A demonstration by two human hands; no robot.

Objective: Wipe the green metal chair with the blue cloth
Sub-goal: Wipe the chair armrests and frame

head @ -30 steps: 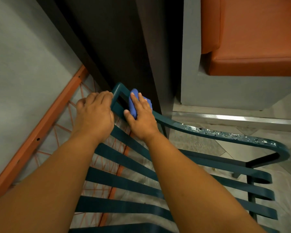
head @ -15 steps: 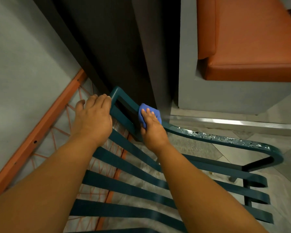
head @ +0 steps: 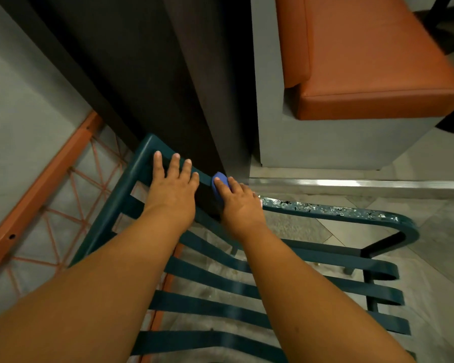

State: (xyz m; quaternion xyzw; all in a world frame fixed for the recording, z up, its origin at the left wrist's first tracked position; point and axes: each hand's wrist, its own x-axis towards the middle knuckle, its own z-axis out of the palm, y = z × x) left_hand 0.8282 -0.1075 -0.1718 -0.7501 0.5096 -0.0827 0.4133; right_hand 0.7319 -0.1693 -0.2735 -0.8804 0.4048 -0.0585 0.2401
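The blue cloth (head: pixel 219 185) sits bunched into a small wad on the top rail of the green metal chair (head: pixel 333 208), about the middle of the view, with the right hand (head: pixel 240 203) curled over it and pressing it down onto the metal. Over the last second that wad has travelled: it began up near the rail's rounded corner at ten o'clock and has slid toward three o'clock along the bar, so the corner stretch looks to have had its pass. The left hand (head: pixel 174 186), which a second ago was wrapped over the corner, now lies flat with its fingers spread and straight across the rail, just at nine o'clock of the cloth, bracing the frame without gripping it. Further toward three o'clock the rail is flecked with chipped, pale patches up to its curved end, and that length, by my reckoning, has yet to be wiped, as have the slats lower down toward six o'clock. Beyond the chair, an orange cushioned seat (head: pixel 372 61) stands at one o'clock and an orange lattice frame (head: pixel 41 176) at nine o'clock.
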